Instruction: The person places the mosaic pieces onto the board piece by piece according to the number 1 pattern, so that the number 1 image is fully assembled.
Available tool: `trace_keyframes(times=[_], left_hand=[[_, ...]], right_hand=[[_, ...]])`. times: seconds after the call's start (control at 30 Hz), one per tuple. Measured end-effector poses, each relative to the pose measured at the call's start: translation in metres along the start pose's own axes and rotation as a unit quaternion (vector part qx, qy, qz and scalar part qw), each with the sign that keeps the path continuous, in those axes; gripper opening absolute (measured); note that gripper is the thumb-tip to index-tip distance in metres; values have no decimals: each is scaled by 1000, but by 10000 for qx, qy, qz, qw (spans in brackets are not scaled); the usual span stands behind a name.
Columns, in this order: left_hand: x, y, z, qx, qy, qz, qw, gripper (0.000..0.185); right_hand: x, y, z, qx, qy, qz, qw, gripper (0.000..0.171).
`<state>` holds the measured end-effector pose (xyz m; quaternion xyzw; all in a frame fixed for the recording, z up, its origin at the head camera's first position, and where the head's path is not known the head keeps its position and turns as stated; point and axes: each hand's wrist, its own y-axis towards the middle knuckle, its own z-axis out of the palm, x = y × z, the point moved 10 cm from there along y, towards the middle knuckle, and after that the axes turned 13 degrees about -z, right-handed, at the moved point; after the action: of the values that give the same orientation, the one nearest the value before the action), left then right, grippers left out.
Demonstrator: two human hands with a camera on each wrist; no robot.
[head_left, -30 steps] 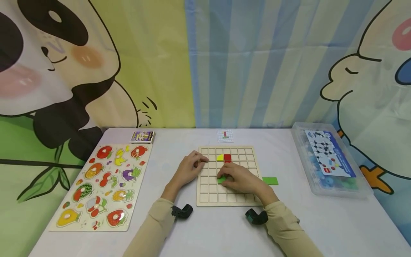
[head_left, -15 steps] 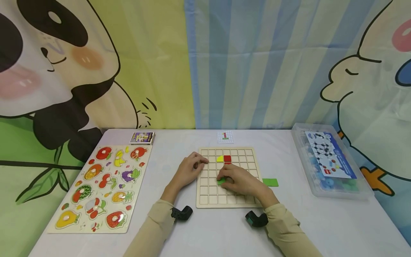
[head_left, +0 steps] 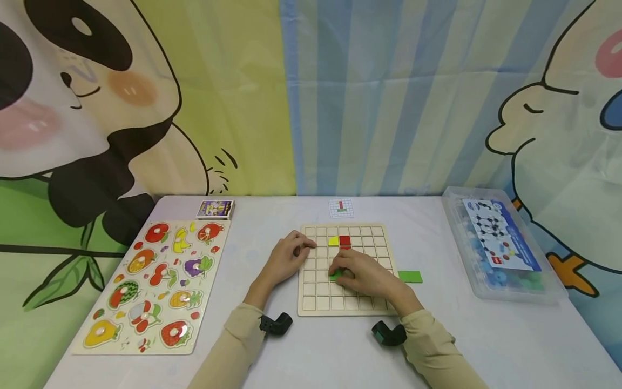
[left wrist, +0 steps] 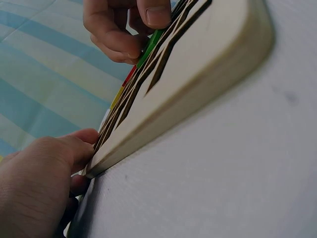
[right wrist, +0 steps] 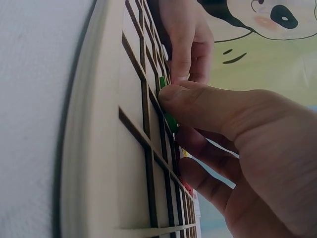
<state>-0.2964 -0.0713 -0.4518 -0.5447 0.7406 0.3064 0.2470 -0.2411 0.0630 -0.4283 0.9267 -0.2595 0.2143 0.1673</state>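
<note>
Placement underway: right hand [head_left: 365, 274] pinches green piece [head_left: 335, 275] onto grid board [head_left: 311, 294]; left hand [head_left: 286, 256] steadies edge, fingers loosely curled; next, seat it squarely.

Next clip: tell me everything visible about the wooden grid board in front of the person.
The grid board is a pale, square slab that looks like wood, with rounded corners and dark lines dividing it into small square cells. It lies flat on the white table. A yellow piece and a red piece sit side by side near its far edge. The left hand rests at its left edge; the right hand pinches a green piece near its middle.
</note>
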Motion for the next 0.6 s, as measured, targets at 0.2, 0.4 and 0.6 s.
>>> trace_keyframes(times=[0.2, 0.4, 0.6], left_hand=[[1, -1, 0, -62, 28, 63, 10000, 18], [2, -1, -2, -112, 23, 62, 9999, 19], [1, 1, 0, -79, 59, 109, 9999, 18]], right_hand=[[1, -1, -7, -114, 163, -84, 9998, 15], [-12, -20, -24, -407, 514, 296, 9974, 13], [-31, -47, -41, -657, 520, 612, 9946, 15]])
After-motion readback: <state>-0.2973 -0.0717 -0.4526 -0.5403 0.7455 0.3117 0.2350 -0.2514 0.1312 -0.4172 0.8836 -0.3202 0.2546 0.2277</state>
